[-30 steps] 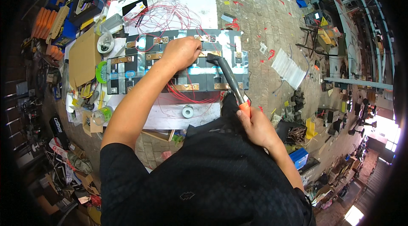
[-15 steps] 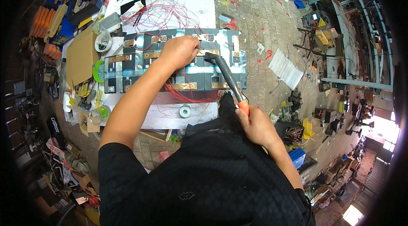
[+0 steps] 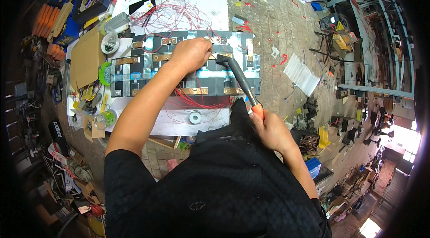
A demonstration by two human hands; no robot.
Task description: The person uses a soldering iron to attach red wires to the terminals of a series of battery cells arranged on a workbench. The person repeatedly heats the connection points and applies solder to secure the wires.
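A block of dark battery cells (image 3: 208,82) lies across the white-topped table, with copper strips (image 3: 195,90) bolted along it. Over its middle, my left hand (image 3: 192,53) is closed in a pinch beside a copper strip; what the fingertips hold is hidden. My right hand (image 3: 274,130) grips the orange handle of a large soldering iron (image 3: 240,78) with a dark shaft. Its bent head rests at the copper strip, just right of my left fingers. Thin red wires (image 3: 204,102) hang along the block's near side.
A tangle of red wire (image 3: 179,12) spreads behind the block. A grey ring-shaped roll (image 3: 190,117) lies on the near table. Left stand a cardboard sheet (image 3: 85,61), a green tub (image 3: 104,74) and a white cup (image 3: 109,43). The brick floor holds scraps; metal shelving (image 3: 376,90) stands right.
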